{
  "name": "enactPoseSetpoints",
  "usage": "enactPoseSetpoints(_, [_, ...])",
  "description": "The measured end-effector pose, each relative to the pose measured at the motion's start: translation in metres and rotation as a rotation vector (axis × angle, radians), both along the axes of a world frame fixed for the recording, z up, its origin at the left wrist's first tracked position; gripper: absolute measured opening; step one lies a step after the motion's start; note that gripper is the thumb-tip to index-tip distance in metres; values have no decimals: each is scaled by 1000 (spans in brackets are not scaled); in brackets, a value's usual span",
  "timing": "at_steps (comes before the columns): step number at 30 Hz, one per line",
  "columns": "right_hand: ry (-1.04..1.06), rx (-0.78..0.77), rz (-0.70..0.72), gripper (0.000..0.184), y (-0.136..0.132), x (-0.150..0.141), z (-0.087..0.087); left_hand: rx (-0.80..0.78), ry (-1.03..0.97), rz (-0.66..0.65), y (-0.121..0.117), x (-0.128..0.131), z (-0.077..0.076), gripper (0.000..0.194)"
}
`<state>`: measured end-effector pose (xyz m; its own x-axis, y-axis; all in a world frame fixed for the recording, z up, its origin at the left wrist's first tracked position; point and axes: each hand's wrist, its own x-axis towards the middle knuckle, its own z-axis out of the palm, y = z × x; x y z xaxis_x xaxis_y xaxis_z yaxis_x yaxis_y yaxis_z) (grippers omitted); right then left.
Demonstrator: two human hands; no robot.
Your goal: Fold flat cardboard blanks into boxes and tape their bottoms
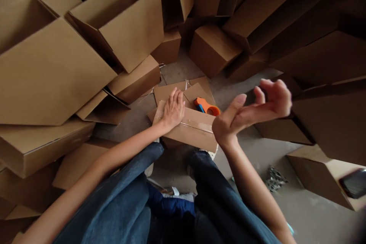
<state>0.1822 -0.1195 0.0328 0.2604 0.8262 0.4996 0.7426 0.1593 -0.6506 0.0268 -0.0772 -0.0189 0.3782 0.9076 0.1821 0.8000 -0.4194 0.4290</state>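
Note:
A small cardboard box (197,131) with tape along its top seam lies in front of my knees. My left hand (173,110) rests flat on its left end, fingers stretched out. Raised off to the right is my right hand (251,110), thumb apart from half-bent fingers, with nothing visible in it. Just beyond the box, an orange tape dispenser (206,106) with a blue part lies on flat cardboard flaps (197,92). The right hand is nearest to the box's right end and appears above it.
Large open boxes (131,26) crowd the left and back. More cartons (328,118) stand at the right. A dark phone-like object (354,183) lies on a carton at the far right. A crumpled metallic-looking heap (276,179) sits on the grey floor (254,152).

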Motion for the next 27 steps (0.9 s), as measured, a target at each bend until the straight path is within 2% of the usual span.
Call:
enactPoseSetpoints(3, [-106, 136, -140, 55, -3, -7, -18, -8, -1, 7, -2, 2, 0, 41])
enactPoseSetpoints(4, [-166, 147, -113, 57, -2, -13, -29, -12, 2, 15, -2, 2, -1, 41])
enactPoseSetpoints(6, [-302, 62, 82, 59, 2, -26, -52, -29, 18, 36, -1, 2, -6, 40])
enactPoseSetpoints(8, [-359, -2, 202, 58, 5, -35, -72, -46, 28, 59, 2, 0, -10, 38])
enactPoseSetpoints(11, [-379, -52, 292, 60, 6, -37, -88, -35, -23, 19, 4, -5, -10, 33])
enactPoseSetpoints(13, [-351, -35, 286, 61, 5, -35, -89, -17, -65, -44, 0, -9, -6, 31])
enactPoseSetpoints(16, [-250, 42, 205, 58, 5, -31, -82, -5, -35, -91, -16, -14, 1, 33])
enactPoseSetpoints(20, [53, 22, 80, 46, 14, -30, -75, -31, 57, -150, -35, -19, 1, 48])
enactPoseSetpoints(24, [348, -21, -117, 39, 20, -19, -70, -91, 61, -189, -32, -24, 2, 59])
enactPoseSetpoints(27, [349, -88, -123, 34, 16, -4, -58, -172, 61, -231, -24, -28, 6, 62])
